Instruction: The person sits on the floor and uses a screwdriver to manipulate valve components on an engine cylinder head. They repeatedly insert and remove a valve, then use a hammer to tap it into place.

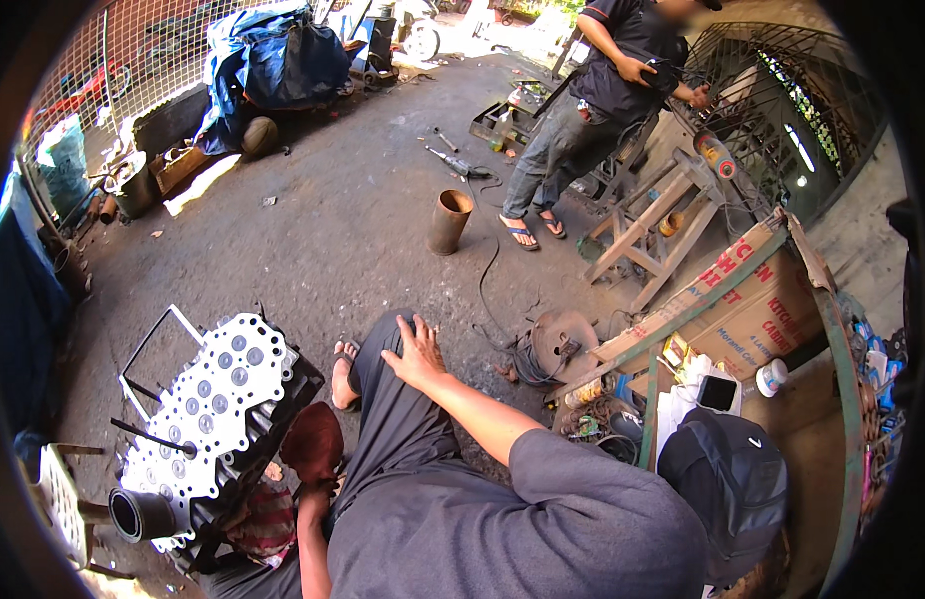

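My right hand [418,351] lies on my raised knee, fingers spread, holding nothing. Low on the left, my left hand [321,487] is in shadow, closed on a dark red cloth [313,439]; some of its fingers are hidden. Just left of that cloth is an engine cylinder head [221,364], its pale machined face pitted with round valves and many holes. A thin dark rod [148,435] lies across the face. At the near end is a black hollow cylinder [141,515]. Below the cloth shows a red checked fabric [263,524].
Ahead stands a rusty metal cylinder [450,222]. Another person [592,110] stands beyond, near a wooden sawhorse [672,215] with an angle grinder [715,156]. Right of me are a cable reel [557,344], a cardboard-sided bench [752,299] and a black backpack [727,479]. A plastic stool [63,504] is at left.
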Motion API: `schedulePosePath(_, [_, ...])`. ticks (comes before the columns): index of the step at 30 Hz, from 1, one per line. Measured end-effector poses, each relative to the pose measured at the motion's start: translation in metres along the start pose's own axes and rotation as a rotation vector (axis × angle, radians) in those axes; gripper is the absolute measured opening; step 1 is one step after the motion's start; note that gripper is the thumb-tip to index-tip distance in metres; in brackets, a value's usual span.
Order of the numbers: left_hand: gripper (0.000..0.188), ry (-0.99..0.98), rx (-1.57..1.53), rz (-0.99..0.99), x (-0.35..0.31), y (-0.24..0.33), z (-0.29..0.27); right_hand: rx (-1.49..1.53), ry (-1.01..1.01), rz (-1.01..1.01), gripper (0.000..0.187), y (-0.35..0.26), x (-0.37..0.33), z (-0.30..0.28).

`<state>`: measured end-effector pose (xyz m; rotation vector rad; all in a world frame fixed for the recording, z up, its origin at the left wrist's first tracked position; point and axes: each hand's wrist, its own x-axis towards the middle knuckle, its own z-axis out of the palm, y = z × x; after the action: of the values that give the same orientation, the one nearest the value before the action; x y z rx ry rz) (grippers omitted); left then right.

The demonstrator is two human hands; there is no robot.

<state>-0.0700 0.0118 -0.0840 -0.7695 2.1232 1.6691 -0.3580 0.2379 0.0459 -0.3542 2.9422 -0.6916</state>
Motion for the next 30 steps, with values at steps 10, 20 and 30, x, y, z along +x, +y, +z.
schedulePosePath(10, [0.027,0.052,-0.152,0.119,-0.008,0.015,0.003,0.542,0.433,0.273,0.076,0.112,0.085,-0.092])
schedulePosePath(20, [0.025,0.055,0.026,0.055,-0.021,0.041,-0.003,0.813,0.610,0.273,0.075,0.101,0.103,-0.263])
schedulePosePath(30, [0.029,0.097,-0.044,0.157,-0.028,0.041,-0.001,0.991,0.626,0.258,0.061,0.134,0.102,-0.290])
